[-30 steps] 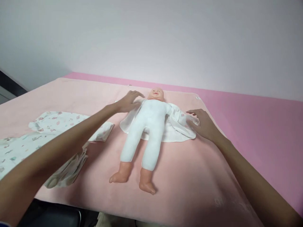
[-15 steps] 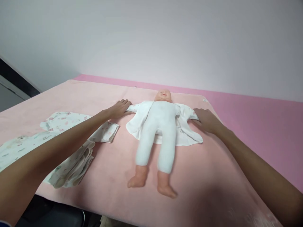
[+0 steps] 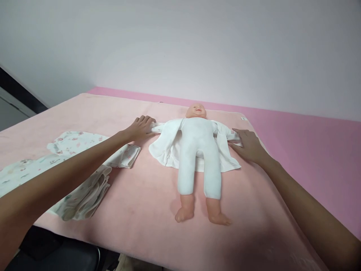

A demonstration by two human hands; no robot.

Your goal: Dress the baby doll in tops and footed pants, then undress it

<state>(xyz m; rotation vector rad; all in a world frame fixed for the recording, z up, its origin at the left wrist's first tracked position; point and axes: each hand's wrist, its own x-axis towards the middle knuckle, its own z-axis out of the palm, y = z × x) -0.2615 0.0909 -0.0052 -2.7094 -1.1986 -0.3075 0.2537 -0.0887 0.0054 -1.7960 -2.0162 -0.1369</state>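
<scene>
The 2 arms reach forward over the table, spread wide, with the forearms angled inward from the lower corners. The left hand (image 3: 142, 128) is palm down, its knuckles up and its fingers bent over the end of 1 sleeve (image 3: 158, 128), grasping it. The right hand (image 3: 248, 145) grips the end of the other sleeve (image 3: 229, 135), thumb toward the person and fingers on the far side.

The doll (image 3: 199, 139) lies face up between the 2 hands, head beyond them, 2 bare feet toward the person. The shirt (image 3: 165, 142) is spread open under and beside its white body, the doll's arms stretched sideways in the sleeves. All rest on a pink blanket (image 3: 141, 199). Printed clothes (image 3: 80, 141) lie beside the left forearm, partly hidden by it.
</scene>
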